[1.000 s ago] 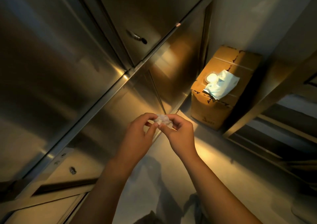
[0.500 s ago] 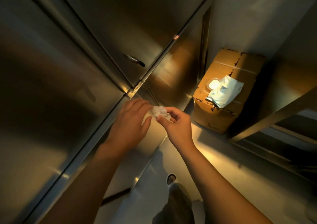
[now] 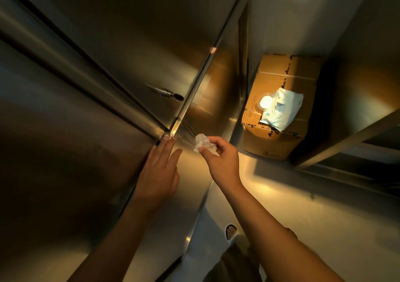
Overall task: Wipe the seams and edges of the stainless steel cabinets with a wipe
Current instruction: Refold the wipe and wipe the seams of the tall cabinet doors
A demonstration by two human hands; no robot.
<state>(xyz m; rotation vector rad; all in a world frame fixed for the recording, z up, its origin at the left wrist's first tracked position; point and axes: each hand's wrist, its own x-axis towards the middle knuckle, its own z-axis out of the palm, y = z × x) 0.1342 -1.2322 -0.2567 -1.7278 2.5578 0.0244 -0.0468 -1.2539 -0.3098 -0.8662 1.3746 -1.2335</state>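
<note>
Stainless steel cabinets (image 3: 71, 152) fill the left and centre of the view, their doors meeting at dark seams (image 3: 138, 121). A lower edge strip (image 3: 201, 69) runs up to the right. My left hand (image 3: 161, 169) lies flat with straight fingers on the cabinet door, its fingertips at the corner where the seams meet. My right hand (image 3: 223, 160) pinches a crumpled white wipe (image 3: 202, 143) between thumb and fingers, held just right of that corner and apart from the steel.
A door handle (image 3: 168, 93) sticks out of the upper door. A cardboard box (image 3: 279, 108) stands on the floor by the wall with a pack of wipes (image 3: 281, 108) on top. A steel shelf frame (image 3: 346, 143) is at right. My foot (image 3: 230, 231) is below.
My left hand has let go of the wipe and moved up-left to lie flat on the cabinet door. My right hand alone now holds the wipe, lifted toward the seam corner.
</note>
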